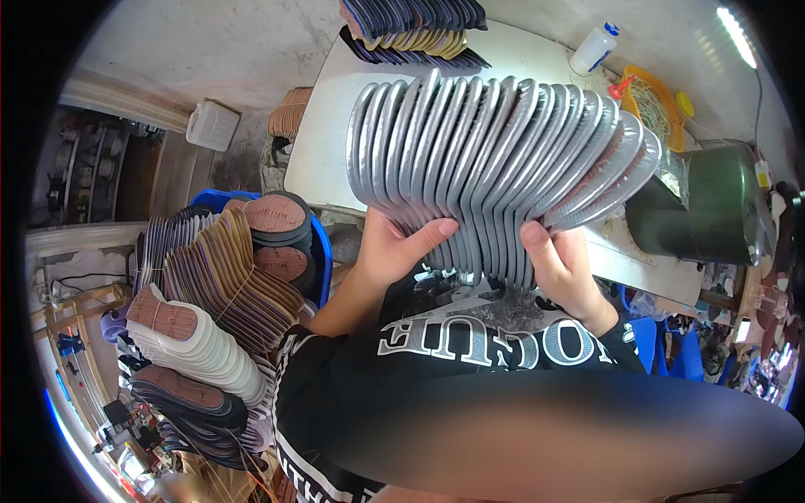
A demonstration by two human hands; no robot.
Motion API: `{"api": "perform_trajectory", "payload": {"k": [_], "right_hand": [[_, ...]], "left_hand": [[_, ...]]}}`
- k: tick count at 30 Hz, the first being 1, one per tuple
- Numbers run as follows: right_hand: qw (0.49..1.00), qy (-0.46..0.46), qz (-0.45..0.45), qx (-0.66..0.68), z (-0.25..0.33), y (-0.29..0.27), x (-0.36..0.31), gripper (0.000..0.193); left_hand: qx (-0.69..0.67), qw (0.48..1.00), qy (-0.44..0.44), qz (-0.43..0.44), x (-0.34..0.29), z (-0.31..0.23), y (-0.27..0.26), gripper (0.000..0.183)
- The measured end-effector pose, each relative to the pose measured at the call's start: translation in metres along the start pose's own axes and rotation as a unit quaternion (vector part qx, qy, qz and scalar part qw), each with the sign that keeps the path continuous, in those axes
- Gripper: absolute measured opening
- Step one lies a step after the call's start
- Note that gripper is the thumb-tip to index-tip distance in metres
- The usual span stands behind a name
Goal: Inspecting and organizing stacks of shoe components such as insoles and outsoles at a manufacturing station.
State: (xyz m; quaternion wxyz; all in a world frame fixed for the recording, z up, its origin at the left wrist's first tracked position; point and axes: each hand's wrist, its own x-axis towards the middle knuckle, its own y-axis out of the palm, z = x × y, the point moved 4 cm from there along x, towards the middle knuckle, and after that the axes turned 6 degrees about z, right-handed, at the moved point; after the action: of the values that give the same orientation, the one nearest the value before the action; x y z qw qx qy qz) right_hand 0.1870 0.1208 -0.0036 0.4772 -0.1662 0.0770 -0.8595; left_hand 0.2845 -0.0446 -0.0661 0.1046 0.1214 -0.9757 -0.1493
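A long row of silver-edged shoe insoles (474, 159), pressed side by side, is held up before me over the table. My left hand (394, 247) grips the row's left side near its lower end, thumb laid across the edges. On the other side my right hand (560, 261) closes round it, thumb against the edges. The insoles fan apart at the upper right, where brownish faces show between the silver rims. Most of my fingers are hidden behind the row.
The white table (323, 147) bears stacked dark and yellow insoles (415, 33), a white bottle (594, 49), an orange basket (650, 105) of string and a dark green machine (700, 205). At my left, a blue crate (323, 260) stands among bundled insoles (226, 277). A white jug (213, 125) is farther back.
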Motion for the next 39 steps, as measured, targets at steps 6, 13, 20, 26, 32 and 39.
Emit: {"api": "perform_trajectory", "payload": {"k": [6,13,20,26,32,39], "right_hand": [[0.999,0.036,-0.011,0.006,-0.014,-0.001,-0.001,0.037],[0.997,0.021,0.040,-0.062,-0.010,-0.002,0.007,0.053],[0.994,0.009,0.060,-0.086,-0.008,-0.006,0.006,0.072],[0.977,0.007,0.026,0.211,-0.005,0.009,-0.002,0.075],[0.954,0.071,0.018,0.291,0.001,0.010,0.005,0.086],[0.943,0.149,0.008,0.298,-0.002,0.027,-0.012,0.075]], "left_hand": [[0.013,1.000,-0.001,-0.007,-0.005,0.009,0.001,0.045],[0.061,0.998,-0.024,-0.005,-0.014,0.017,-0.006,0.043],[0.034,0.999,-0.006,-0.039,-0.007,0.022,-0.005,0.051],[-0.074,0.994,-0.012,-0.075,-0.010,0.044,-0.024,0.063],[-0.092,0.995,-0.006,-0.046,-0.007,0.053,-0.034,0.066],[-0.152,0.987,-0.035,0.034,-0.002,0.062,-0.018,0.073]]}}
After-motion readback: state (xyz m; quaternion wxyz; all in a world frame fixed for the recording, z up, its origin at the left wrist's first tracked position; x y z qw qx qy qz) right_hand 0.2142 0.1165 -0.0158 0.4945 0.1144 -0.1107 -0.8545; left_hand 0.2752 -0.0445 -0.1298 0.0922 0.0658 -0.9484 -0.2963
